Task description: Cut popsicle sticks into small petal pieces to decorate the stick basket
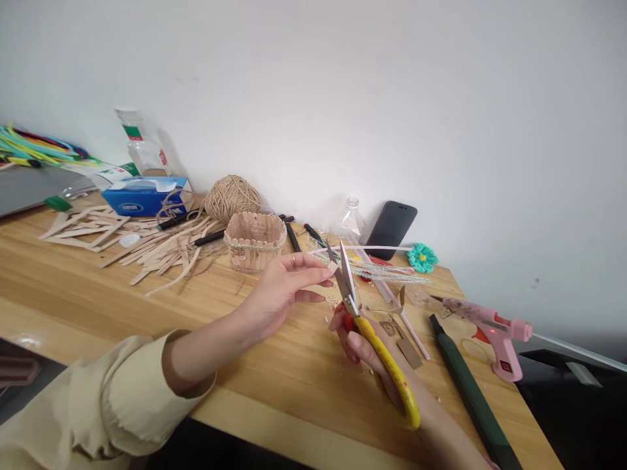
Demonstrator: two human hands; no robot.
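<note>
"What's held, where?"
"Toward the bench's right edge: left hand pinches a pale scrap; right hand grips yellow scissors, blades parted."
"Danger?"
"Closing blades could nick those nearby fingertips."

A loose beige sleeve and gold ring are worn.

Yellow-handled scissors hide part of the right hand, and the pale piece at the fingertips of the left hand (only a sliver of it shows) is too small to identify. A blue box covers the foot of the upright clear bottle, while the left edge of view cuts off the coloured stems and the grey slab. The long green tool runs out past the bottom edge.
</note>
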